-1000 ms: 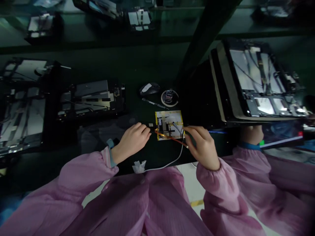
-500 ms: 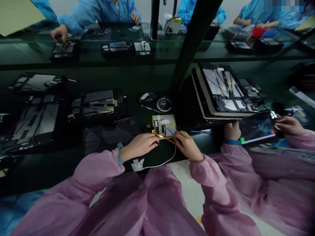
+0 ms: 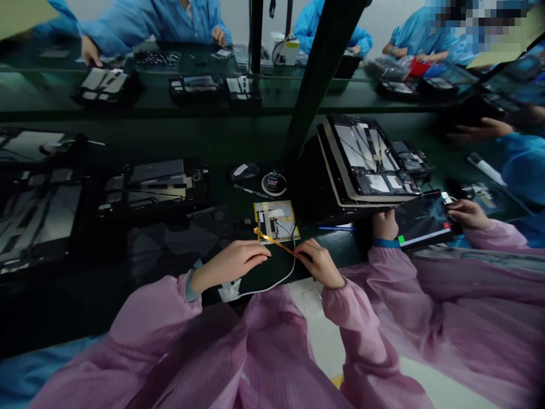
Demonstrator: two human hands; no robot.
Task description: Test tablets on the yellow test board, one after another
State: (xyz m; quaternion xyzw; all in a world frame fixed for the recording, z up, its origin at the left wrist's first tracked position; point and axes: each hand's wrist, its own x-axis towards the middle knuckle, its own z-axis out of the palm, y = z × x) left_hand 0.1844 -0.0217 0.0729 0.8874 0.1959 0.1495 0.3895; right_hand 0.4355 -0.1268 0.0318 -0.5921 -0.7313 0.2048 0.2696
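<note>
In the head view, my right hand (image 3: 320, 264) is closed, its fingertips pinching the right end of a thin orange flex cable (image 3: 276, 242). The cable slants up and left across a small yellow-edged battery-like pack (image 3: 289, 213) on the dark bench. My left hand (image 3: 234, 262) hovers just below the cable's left part, fingers stretched out to the right, with nothing visible in them. A white cord (image 3: 272, 287) with a dark upper end runs past my right fingertips, curving down to a piece of white tape (image 3: 230, 291).
Behind the pack are a mouse (image 3: 244, 172) and a coiled cable (image 3: 273, 183). Opened tablets (image 3: 155, 182) lie left; a tablet stack (image 3: 361, 159) stands right, near a blue pen (image 3: 336, 228). A co-worker at right holds a lit tablet (image 3: 421, 221). Other workers sit across the bench.
My left fingers have drawn down and away from the orange cable, exposing more of it. My right hand keeps its pinch. The whole view has shifted slightly to the right.
</note>
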